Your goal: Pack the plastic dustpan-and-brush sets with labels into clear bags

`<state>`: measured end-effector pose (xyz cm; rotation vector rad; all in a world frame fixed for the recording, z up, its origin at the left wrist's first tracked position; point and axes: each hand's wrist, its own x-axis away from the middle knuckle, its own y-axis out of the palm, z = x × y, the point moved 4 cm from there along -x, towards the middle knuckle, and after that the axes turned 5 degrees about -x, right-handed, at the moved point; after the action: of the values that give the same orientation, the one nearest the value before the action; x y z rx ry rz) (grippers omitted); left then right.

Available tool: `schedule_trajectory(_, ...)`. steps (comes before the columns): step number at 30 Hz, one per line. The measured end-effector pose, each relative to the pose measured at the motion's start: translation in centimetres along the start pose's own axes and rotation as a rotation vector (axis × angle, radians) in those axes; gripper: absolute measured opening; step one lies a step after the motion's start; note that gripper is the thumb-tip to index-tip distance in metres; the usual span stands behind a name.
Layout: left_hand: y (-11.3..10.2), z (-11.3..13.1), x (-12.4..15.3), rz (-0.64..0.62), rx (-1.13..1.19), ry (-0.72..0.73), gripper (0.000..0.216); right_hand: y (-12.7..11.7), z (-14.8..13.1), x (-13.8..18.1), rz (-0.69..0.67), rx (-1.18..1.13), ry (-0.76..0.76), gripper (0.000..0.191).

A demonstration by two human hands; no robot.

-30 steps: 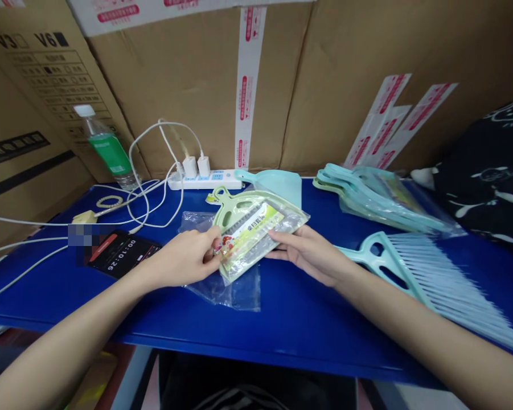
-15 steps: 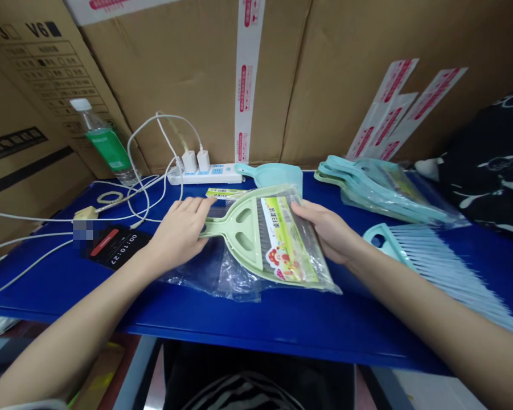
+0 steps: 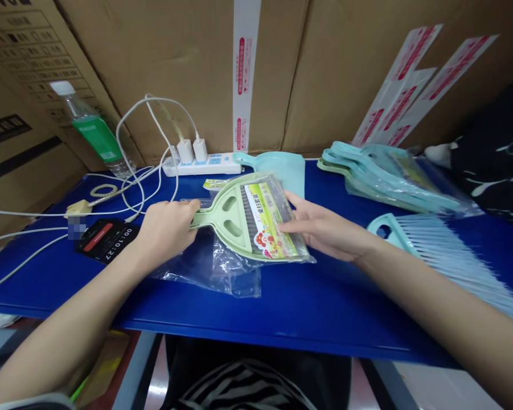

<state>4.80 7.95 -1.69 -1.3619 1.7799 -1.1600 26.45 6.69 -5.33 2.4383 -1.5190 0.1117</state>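
Note:
A pale green dustpan (image 3: 229,223) with a grey-bristled brush nested in it sits in clear plastic, a colourful printed card (image 3: 270,221) over its wide end. My left hand (image 3: 169,229) is closed round its handle. At the wide end, my right hand (image 3: 324,229) grips the wrapped dustpan, thumb on top and fingers partly hidden beneath. Under it lies a loose clear plastic bag (image 3: 239,283). Just behind is a light blue dustpan (image 3: 285,166). A light blue brush (image 3: 448,250) with long bristles rests beyond my right forearm.
Several bagged dustpans (image 3: 367,165) are stacked at the back right. White cables run from a power strip (image 3: 202,165) across the left side, by a phone (image 3: 106,239) and a bottle (image 3: 96,136). Cardboard (image 3: 188,62) walls the back of the blue table (image 3: 282,316).
The green dustpan has shifted slightly left, its wide end turning. My left hand has closed round the handle, and the right thumb has moved onto the card. The camera view has tilted down slightly.

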Motion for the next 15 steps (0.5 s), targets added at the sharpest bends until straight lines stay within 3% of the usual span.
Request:
schedule_trajectory(4,0.2,0.2,0.1,-0.007,0.025,0.012,0.029,-0.8,-0.4,0.0,0.149,0.019,-0.041,0.077)
schedule_trajectory(9,0.0,0.1,0.1,0.066,0.065,-0.026,0.036,-1.6,-2.4,1.0,0.416,-0.043,-0.037,0.058)
schedule_trajectory(12,0.0,0.2,0.1,0.076,0.085,-0.037,0.045,-2.0,-4.3,1.7,0.499,-0.048,-0.119,0.048)
schedule_trajectory(15,0.1,0.4,0.2,0.057,0.039,-0.04,0.05,-4.3,-6.1,2.6,0.612,0.072,-0.216,0.05)
